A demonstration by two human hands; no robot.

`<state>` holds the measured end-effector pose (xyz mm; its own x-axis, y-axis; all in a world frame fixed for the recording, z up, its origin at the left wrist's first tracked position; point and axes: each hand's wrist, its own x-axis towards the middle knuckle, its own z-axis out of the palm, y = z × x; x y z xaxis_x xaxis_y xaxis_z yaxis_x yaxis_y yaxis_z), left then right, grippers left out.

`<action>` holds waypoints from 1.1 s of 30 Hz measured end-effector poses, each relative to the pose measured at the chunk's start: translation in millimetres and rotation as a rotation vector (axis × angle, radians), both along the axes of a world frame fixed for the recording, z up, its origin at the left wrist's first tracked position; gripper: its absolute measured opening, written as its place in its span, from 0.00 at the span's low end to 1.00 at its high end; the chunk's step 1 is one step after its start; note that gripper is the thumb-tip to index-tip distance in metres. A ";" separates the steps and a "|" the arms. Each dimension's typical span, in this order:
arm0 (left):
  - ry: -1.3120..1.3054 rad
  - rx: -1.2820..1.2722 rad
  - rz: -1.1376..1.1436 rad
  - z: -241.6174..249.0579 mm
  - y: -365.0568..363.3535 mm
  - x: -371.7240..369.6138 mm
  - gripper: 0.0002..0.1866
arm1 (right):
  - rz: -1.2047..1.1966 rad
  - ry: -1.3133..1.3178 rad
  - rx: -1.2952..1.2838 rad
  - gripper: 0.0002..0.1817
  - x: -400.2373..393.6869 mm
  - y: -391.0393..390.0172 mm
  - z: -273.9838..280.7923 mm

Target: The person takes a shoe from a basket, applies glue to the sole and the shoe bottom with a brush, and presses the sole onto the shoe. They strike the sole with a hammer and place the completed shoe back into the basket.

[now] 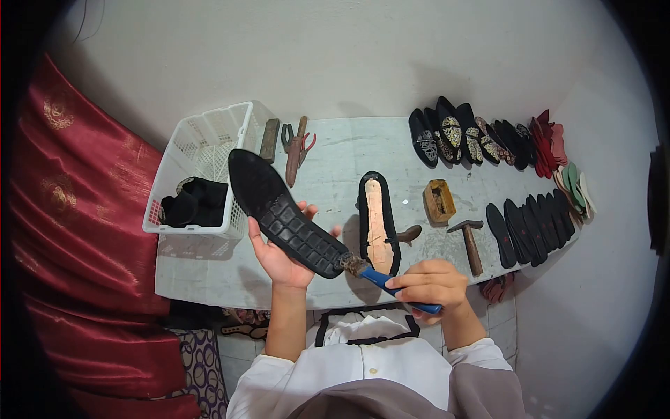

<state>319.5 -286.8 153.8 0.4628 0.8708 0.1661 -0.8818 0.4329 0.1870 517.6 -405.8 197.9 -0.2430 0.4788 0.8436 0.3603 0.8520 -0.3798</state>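
- Left hand (286, 262) holds a black sole (289, 216) above the desk (335, 143), thumb along one edge and loosely spread fingers behind, some tips showing past the other edge; the ridged face is turned up.
- Right hand (434, 283) is closed around the blue handle of a brush (391, 281), whose bristles meet the sole's lower right end.
- At the desk's left stands a white plastic basket (199, 133) with black items (199, 202) inside.
- Just right of it lie a dark block (269, 141) and red-handled pliers (305, 150) beside a wooden-handled tool (294, 160).
- Mid-desk sits a black shoe piece (375, 216) with a tan strip, a dark curved piece (410, 234) against its right side.
- Farther right come an open box (440, 202), a hammer (473, 250) and, behind them, patterned shoes (450, 129).
- A row of flat black soles (530, 227) lines the right end.
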 end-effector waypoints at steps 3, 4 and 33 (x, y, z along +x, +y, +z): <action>-0.013 0.109 -0.095 6.0 -2.9 3.7 0.39 | 0.024 0.012 -0.031 0.12 3.7 1.5 4.4; -0.006 0.153 -0.117 6.6 -3.0 4.5 0.39 | 0.026 0.013 -0.037 0.12 4.3 1.8 6.4; 0.092 0.079 -0.231 -1.9 -7.0 9.7 0.35 | 0.173 -0.142 -0.069 0.14 -3.1 8.9 20.3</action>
<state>329.2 -293.8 151.9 0.6642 0.7263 0.1770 -0.7389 0.6017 0.3034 514.4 -396.9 218.1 -0.4399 0.4750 0.7621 0.2654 0.8795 -0.3950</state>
